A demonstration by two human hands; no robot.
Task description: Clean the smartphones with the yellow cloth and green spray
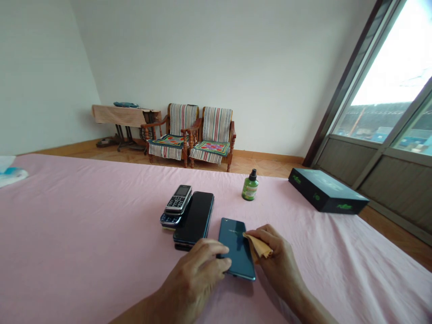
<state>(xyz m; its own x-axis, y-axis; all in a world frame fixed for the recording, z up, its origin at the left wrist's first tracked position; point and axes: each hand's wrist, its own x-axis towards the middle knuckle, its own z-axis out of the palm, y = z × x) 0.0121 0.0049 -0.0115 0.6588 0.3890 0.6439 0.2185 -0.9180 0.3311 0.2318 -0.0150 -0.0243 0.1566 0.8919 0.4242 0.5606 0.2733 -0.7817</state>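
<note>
A dark blue smartphone (237,245) lies on the pink bedsheet, its glossy back facing up. Fingers of my left hand (199,272) rest along its left edge; I cannot tell how firmly they grip it. My right hand (278,254) is closed around a folded orange-yellow cloth (260,246), which touches the right side of the phone's back. Left of this phone is a stack of black smartphones (197,218). Beside that stack, a silver keypad phone (180,199) lies on top of a blue keypad phone (170,220).
Behind the phone stands a green spray bottle (250,188) with a black top. A black box (326,191) with green lettering is farther right. Something white and blue (11,173) lies at the far left. Two wooden chairs (211,135) stand against the wall beyond the bedsheet (101,225).
</note>
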